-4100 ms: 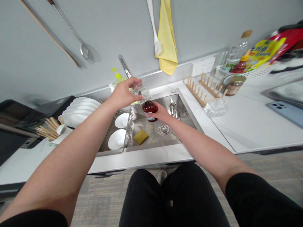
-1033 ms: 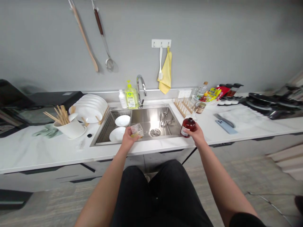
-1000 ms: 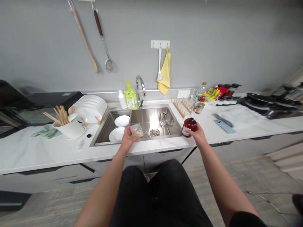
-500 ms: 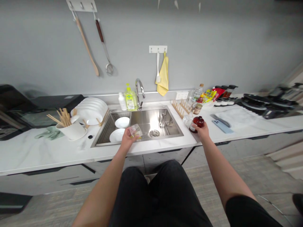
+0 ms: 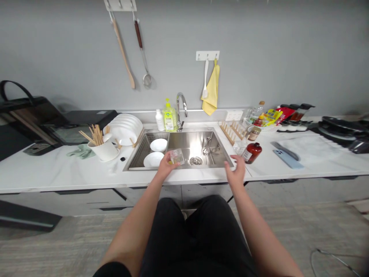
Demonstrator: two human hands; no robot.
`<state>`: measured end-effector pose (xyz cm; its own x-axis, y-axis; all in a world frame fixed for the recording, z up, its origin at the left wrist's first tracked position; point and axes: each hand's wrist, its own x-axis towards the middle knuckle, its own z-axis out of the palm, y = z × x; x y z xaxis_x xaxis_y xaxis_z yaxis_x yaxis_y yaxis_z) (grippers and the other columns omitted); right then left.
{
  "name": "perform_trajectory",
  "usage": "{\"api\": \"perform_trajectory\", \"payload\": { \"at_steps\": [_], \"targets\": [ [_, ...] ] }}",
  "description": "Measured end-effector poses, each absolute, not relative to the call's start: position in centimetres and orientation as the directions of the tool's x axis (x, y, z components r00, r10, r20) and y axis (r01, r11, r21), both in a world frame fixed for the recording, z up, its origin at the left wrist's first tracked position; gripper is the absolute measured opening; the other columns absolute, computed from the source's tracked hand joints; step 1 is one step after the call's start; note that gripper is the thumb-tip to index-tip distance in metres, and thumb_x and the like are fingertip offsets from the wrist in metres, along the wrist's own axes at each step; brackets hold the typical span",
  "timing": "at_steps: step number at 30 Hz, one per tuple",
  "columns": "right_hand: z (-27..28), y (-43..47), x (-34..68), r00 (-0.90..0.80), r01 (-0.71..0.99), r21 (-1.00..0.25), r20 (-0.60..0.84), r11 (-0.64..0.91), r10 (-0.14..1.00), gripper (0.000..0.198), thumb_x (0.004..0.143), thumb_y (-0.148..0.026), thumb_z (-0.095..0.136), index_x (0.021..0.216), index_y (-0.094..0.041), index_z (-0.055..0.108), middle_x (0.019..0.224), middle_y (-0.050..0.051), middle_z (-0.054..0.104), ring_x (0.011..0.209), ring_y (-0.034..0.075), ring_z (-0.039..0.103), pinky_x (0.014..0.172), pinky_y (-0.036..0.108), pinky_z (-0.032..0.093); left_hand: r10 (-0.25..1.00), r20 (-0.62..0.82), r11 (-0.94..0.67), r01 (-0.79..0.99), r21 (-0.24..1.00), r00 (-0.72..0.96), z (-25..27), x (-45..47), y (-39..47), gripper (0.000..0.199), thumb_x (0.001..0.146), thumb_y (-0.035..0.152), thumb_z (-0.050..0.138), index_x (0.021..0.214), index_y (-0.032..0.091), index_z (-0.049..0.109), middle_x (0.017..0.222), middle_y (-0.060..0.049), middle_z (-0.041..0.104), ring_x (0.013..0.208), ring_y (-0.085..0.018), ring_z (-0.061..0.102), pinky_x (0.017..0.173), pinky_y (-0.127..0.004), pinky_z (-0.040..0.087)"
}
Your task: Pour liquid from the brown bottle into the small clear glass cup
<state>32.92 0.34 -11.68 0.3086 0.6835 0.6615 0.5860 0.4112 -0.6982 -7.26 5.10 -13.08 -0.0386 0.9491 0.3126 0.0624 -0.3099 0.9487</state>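
Over the front of the sink, my left hand is closed around a small clear cup that is tilted, with something yellowish at its base. My right hand is open, fingers apart and holding nothing, above the counter edge right of the sink. Just right of it an amber bottle with a white label stands on the counter, apart from the fingers. Two white bowls, a rear bowl and a front bowl, sit in the left part of the sink.
A faucet rises behind the sink, beside a green soap bottle. White plates and a chopstick holder stand left. Right are a wooden rack, a jar, a phone and a white cloth.
My right hand has let go of the amber bottle and moved left, leaving it standing on the counter. My left hand still holds the clear cup. The camera view has shifted.
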Motion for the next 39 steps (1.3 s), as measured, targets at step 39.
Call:
{"api": "perform_trajectory", "payload": {
  "at_steps": [39],
  "targets": [
    [-13.7,5.5,16.5,-0.293,0.151,-0.933,0.274,0.327,0.916,0.071,0.067,-0.049,0.104,0.126,-0.024,0.073,0.121,0.007,0.080,0.089,0.021,0.073,0.088,0.038,0.064,0.513,0.299,0.456,0.550,0.699,-0.805,-12.1,-33.8,-3.2,0.053,0.081,0.041,0.079,0.127,0.014,0.071,0.108,-0.014,0.075,0.109,-0.037,0.071,0.111,-0.054,0.055]
  ]
}}
